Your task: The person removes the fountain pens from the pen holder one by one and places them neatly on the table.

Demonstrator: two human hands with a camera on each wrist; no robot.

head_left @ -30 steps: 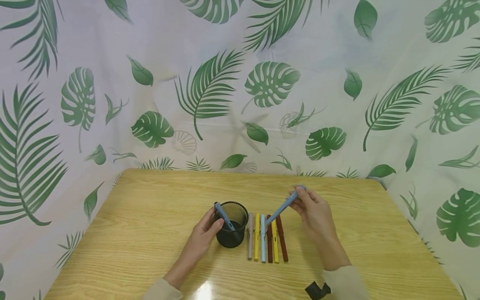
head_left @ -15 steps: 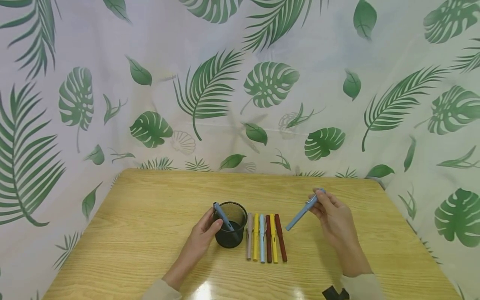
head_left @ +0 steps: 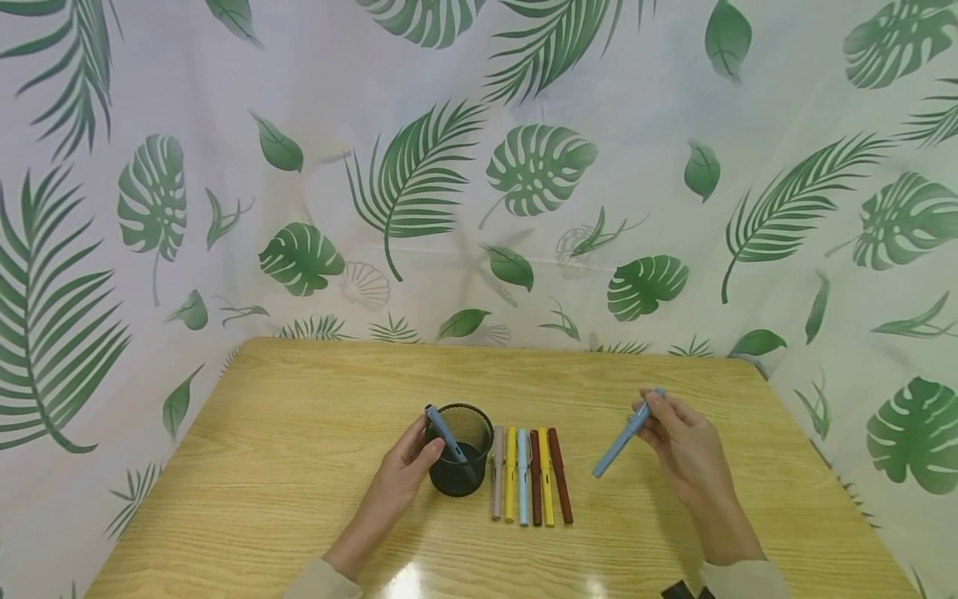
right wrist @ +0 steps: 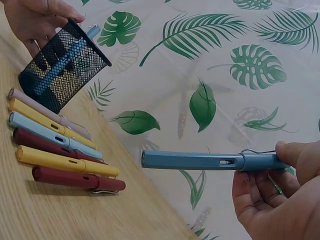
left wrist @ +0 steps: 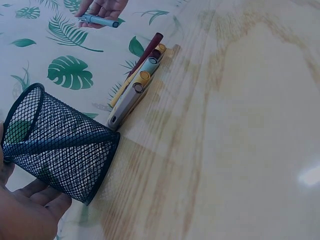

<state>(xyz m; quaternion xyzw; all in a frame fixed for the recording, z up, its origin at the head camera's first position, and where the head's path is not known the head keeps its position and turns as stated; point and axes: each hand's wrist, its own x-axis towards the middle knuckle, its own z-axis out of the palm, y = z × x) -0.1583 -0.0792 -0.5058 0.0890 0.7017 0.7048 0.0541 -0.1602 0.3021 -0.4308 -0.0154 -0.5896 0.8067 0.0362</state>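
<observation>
My left hand [head_left: 402, 470] holds a black mesh pen cup [head_left: 458, 478] by its left side, thumb at the rim. A blue pen [right wrist: 60, 66] leans inside the cup, its capped end above the rim. Off to the right, my right hand [head_left: 687, 443] pinches a second blue pen [head_left: 623, 443] by its clip end, held tilted above the table. Between the hands lies a row of pens: a greyish-pink pen [head_left: 497, 474], a yellow pen [head_left: 511, 476], a light blue pen [head_left: 524, 478], a dark red pen [head_left: 535, 478], another yellow pen [head_left: 547, 478] and another dark red pen [head_left: 560, 476].
Everything stands on a wood-grain table [head_left: 337, 391]. A white cloth with green leaf prints [head_left: 441, 283] hangs behind it and along both sides. A black strap [head_left: 684, 591] shows near the right sleeve [head_left: 744, 580].
My right hand has carried the blue pen from above the row to the right and slightly nearer to me. The left hand and the cup have stayed in place.
</observation>
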